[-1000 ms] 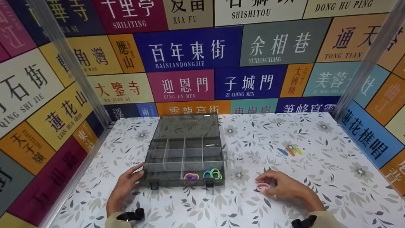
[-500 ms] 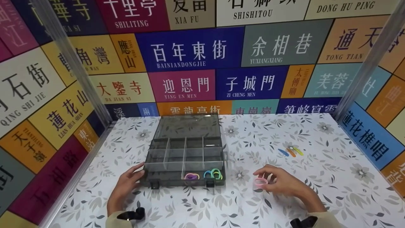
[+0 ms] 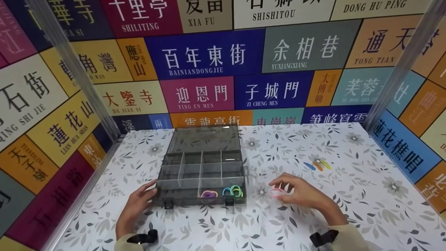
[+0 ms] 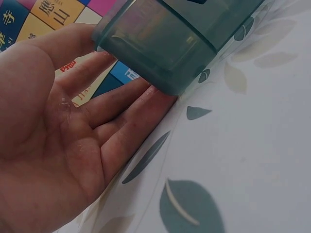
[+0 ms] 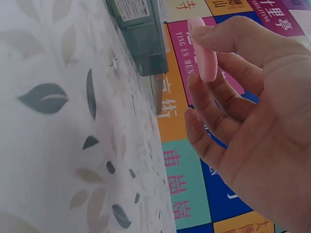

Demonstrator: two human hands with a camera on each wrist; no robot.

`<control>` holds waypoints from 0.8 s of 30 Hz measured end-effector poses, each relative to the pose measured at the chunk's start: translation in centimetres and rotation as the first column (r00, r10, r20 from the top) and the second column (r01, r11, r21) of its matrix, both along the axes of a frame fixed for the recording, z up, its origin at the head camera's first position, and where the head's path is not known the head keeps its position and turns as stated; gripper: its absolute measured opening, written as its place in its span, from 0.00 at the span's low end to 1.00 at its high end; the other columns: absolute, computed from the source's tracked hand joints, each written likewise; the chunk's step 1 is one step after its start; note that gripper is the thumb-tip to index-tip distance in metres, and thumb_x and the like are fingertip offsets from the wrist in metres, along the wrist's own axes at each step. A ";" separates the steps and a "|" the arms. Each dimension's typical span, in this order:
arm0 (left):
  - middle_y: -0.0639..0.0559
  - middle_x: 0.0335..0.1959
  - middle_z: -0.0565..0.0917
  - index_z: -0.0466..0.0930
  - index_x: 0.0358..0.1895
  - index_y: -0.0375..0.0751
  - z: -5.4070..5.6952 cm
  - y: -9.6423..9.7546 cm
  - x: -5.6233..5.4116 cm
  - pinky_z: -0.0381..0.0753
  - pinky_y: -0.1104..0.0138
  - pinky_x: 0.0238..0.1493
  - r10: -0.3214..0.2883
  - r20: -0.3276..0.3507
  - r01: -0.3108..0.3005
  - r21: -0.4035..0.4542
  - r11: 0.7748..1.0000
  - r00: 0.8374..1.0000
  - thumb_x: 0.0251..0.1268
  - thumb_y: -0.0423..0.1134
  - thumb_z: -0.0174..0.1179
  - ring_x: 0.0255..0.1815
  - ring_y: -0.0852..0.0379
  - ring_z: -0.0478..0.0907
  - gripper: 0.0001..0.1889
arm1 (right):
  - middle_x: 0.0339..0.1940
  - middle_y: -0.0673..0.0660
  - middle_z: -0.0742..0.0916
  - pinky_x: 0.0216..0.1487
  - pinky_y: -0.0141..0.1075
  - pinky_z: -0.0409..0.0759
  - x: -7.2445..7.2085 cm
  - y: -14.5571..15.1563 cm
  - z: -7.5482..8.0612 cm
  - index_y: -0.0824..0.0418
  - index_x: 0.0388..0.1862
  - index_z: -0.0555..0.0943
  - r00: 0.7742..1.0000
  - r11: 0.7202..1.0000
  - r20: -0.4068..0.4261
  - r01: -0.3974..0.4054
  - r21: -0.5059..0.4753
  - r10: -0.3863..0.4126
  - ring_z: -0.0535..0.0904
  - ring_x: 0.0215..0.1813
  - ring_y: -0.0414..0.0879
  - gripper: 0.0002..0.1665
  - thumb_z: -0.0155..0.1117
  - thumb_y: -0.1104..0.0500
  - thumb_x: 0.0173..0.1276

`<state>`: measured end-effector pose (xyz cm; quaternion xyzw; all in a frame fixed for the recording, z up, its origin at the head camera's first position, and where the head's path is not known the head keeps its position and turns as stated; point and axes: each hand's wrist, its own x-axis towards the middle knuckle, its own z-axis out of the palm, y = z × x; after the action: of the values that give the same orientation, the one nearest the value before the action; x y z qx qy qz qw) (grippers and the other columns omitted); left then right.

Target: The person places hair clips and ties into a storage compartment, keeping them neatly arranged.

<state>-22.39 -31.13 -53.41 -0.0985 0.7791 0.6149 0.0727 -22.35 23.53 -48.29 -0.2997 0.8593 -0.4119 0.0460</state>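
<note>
Right hand (image 3: 302,192) pinches pink hair tie (image 5: 208,60) above bench (image 3: 264,230), right of lower centre, head view. Left hand (image 3: 136,203), fingers loosely extended, touches left side of open compartment box (image 3: 193,201), lower centre. Hands well apart.

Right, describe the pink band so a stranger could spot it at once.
Start at the dark, open box, then look right to the person's right hand. The pink band is pinched there between thumb and fingers. It alone is held outside the box; the other bands lie inside.
</note>
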 end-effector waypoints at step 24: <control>0.36 0.76 0.66 0.65 0.76 0.50 0.2 0.2 0.1 0.72 0.45 0.71 0.026 0.035 -0.026 -0.013 1.000 0.999 0.75 0.50 0.57 0.75 0.37 0.66 0.30 | 0.45 0.51 0.84 0.47 0.41 0.80 -2.6 -6.8 1.4 0.55 0.59 0.82 1.000 1.000 0.003 -0.021 -0.008 0.021 0.78 0.47 0.45 0.23 0.72 0.57 0.65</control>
<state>-22.33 -30.96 -53.23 -0.1199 0.7802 0.6090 0.0776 -24.96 16.75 -46.93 -0.3081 0.8544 -0.4154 0.0504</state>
